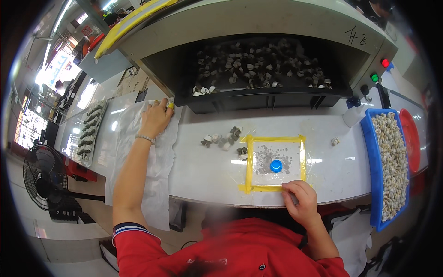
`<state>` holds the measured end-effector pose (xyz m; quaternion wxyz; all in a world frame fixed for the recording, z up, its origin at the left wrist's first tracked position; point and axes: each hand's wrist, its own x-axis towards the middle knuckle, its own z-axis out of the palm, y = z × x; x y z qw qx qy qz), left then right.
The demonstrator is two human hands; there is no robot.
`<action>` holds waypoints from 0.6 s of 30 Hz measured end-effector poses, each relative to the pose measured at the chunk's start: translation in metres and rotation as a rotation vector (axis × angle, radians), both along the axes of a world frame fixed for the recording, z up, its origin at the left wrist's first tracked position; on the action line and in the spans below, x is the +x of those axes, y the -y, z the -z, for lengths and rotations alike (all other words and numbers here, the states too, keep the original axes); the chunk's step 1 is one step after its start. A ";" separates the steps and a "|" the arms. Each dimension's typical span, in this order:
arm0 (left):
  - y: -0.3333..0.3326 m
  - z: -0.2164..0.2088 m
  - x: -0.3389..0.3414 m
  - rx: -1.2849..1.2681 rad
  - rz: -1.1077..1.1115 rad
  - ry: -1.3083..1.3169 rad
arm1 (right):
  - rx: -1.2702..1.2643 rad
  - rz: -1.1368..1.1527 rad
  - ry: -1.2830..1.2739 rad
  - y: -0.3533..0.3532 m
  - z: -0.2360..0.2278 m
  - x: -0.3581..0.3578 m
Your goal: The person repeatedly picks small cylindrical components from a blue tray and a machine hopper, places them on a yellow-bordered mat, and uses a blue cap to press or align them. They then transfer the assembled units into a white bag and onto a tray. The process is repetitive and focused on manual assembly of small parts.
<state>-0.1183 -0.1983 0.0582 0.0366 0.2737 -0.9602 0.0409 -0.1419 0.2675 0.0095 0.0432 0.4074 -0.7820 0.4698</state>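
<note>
White and glossy, the worktop (207, 173) runs across the view in front of a grey machine whose dark open tray (263, 99) is littered with small pale and dark pieces. At the far left a black floor fan (44, 177) stands below the worktop's edge, and beside it a flat tray (90, 134) carries rows of dark parts.

Next comes a white cloth (159, 152) draped over the worktop and hanging off its front. The left hand (156, 119) lies on the cloth's upper part, fingers bent and pressing down on it; whether it pinches anything small under the fingertips cannot be told.

Toward the middle a loose cluster of small grey and white pieces (224, 138) lies on bare worktop, just left of a clear square patch framed with yellow tape (249, 166). Grey specks are scattered inside the frame, and a round blue cap (276, 165) sits at its centre.

The right hand (300, 201) rests at the frame's lower right corner, fingers curled in a closed grip; it seems to hold something small against the tape, though the object is hidden.

Further right a lone small piece (335, 141) lies apart, then a blue bin (369, 152) heaped with pale pieces, with a red tub (410, 138) just beyond.

By the look of it, the work is at a handling step on the taped square, one piece at a time. Reaching the loose cluster would call for a short move to the left.
</note>
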 end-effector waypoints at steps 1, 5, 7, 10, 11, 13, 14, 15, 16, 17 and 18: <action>0.000 0.001 0.000 -0.001 -0.008 0.006 | 0.000 -0.001 -0.002 0.000 0.000 0.000; 0.001 0.004 0.004 -0.046 0.006 -0.022 | -0.010 0.002 0.019 0.002 -0.001 0.002; -0.002 0.005 0.008 -0.117 0.021 -0.057 | -0.020 0.000 0.035 0.001 0.000 0.003; -0.007 0.007 0.021 -0.302 0.050 -0.236 | -0.058 -0.041 0.155 -0.002 -0.005 0.003; -0.021 -0.001 0.020 -0.151 0.093 -0.288 | -0.076 -0.037 0.192 -0.006 -0.006 0.002; -0.056 -0.025 0.028 0.148 0.180 -0.382 | -0.120 -0.032 0.269 -0.014 -0.009 0.000; -0.073 -0.023 0.032 0.159 0.329 -0.399 | -0.114 -0.024 0.264 -0.017 -0.011 -0.002; -0.091 -0.018 0.036 0.171 0.479 -0.415 | -0.106 -0.016 0.262 -0.022 -0.013 -0.004; -0.111 -0.018 0.037 0.260 0.505 -0.327 | -0.093 -0.004 0.259 -0.027 -0.014 -0.007; -0.130 -0.019 0.036 0.349 0.533 -0.238 | -0.086 -0.002 0.238 -0.030 -0.017 -0.011; -0.143 -0.015 0.033 0.438 0.565 -0.147 | -0.078 0.003 0.218 -0.031 -0.018 -0.016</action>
